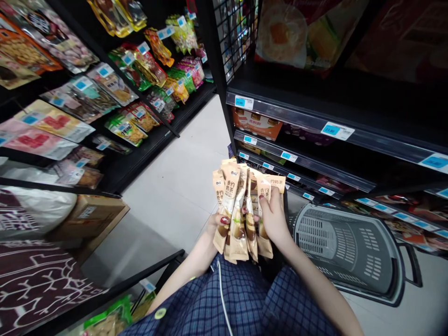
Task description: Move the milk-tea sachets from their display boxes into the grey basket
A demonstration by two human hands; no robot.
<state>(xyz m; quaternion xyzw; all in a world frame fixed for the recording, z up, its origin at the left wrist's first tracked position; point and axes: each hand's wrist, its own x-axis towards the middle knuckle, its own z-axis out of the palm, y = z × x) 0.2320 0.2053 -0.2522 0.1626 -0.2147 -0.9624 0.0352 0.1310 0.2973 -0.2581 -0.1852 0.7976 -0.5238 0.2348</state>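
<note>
Several slim beige milk tea sachets [239, 228] are fanned out in front of my body, printed with brown cups and dark lettering. My left hand [214, 227] is closed round the left side of the bunch, its thumb with a dark red nail lying across the front. At the right side, my right hand [275, 214] grips the bunch too, thumb on the front of one sachet. The fingers behind the sachets are mostly hidden.
A grey plastic shopping basket [346, 252] with a dark handle is on the floor at right. Black shelves [297, 102] with price tags rise ahead. Snack bags [129, 121] hang on the left rack. A cardboard box [87, 219] is at lower left.
</note>
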